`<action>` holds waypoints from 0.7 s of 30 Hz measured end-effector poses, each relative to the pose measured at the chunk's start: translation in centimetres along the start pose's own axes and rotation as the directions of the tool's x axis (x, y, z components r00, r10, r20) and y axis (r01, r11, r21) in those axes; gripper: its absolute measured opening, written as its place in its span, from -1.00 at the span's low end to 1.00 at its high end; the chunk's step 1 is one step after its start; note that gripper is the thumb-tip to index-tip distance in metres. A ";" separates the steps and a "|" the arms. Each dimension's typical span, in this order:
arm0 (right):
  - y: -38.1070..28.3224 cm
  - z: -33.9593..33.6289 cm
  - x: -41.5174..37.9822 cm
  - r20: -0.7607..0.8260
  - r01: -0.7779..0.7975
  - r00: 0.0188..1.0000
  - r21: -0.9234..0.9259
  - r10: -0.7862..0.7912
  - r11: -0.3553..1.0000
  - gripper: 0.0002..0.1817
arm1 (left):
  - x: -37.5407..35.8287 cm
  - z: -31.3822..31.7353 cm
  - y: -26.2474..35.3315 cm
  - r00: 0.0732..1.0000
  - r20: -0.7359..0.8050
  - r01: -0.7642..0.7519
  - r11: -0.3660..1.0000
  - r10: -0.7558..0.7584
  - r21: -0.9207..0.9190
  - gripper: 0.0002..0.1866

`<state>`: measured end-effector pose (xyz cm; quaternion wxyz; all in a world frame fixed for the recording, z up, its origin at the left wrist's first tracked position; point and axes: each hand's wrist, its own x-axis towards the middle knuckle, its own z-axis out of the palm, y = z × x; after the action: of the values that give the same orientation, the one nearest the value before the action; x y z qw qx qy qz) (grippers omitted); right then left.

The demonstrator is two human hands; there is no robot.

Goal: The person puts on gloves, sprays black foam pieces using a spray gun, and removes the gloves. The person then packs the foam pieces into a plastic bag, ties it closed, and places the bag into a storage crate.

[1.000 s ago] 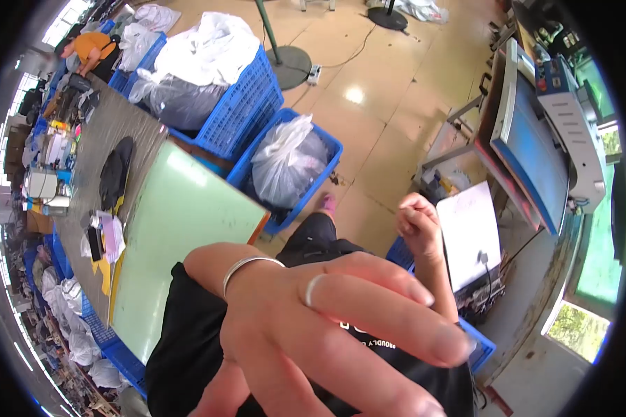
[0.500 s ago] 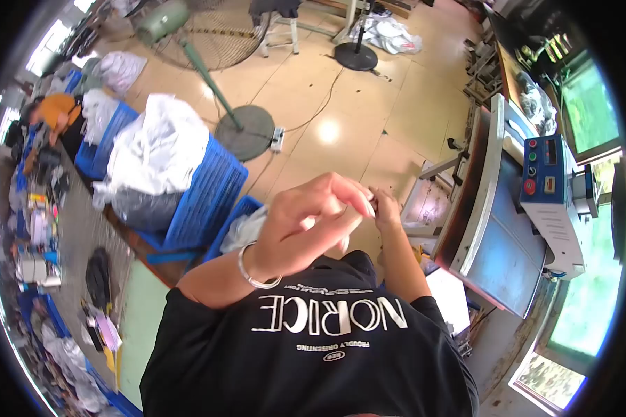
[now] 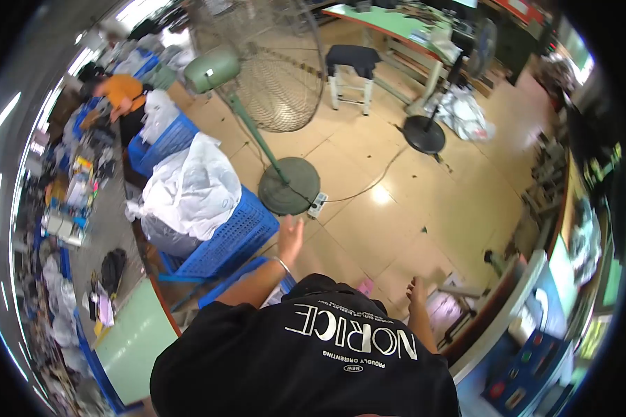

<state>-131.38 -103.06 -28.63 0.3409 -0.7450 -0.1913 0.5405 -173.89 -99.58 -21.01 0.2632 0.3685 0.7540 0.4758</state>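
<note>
Head view | left hand [image 3: 290,240]: loosely open, empty, nearer blue perforated plastic crate [image 3: 238,235], which lies leftward | right hand [image 3: 416,292]: part-open, empty

Nearest left hand [image 3: 290,238]: round dark-green fan base [image 3: 289,186], flat on floor, white power strip [image 3: 318,204] at its edge. Big blue crate [image 3: 247,233] to the left, perforated plastic walls, heaped past the rim: crumpled white bag [image 3: 195,184] over a dark bag [image 3: 163,236]. Second blue crate [image 3: 219,293] just beside, partly behind the forearm. Nearest right hand [image 3: 417,290]: light metal stand [image 3: 462,290], partly blurred.
</note>
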 end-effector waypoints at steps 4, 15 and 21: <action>-5.8 -0.4 4.7 0.185 0.042 0.983 -0.252 0.005 0.967 -0.55 | 5.4 -5.2 4.7 0.940 -0.151 0.313 0.949 -0.305 0.032 -0.38; -8.3 6.7 8.6 0.154 -0.088 0.970 -0.501 0.189 0.861 -0.66 | 36.7 -2.9 2.7 0.963 -0.264 -0.008 0.977 -0.050 -0.215 -0.55; -10.2 14.0 5.9 0.186 -0.051 0.966 -0.548 0.181 0.835 -0.63 | 50.2 -2.7 1.2 0.711 -0.693 -0.242 0.966 0.116 -0.086 -0.55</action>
<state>-141.62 -87.91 -27.90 0.0601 -0.7532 -0.3275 0.5673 -205.13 -60.19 -21.10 -0.0492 0.2154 0.7146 0.6638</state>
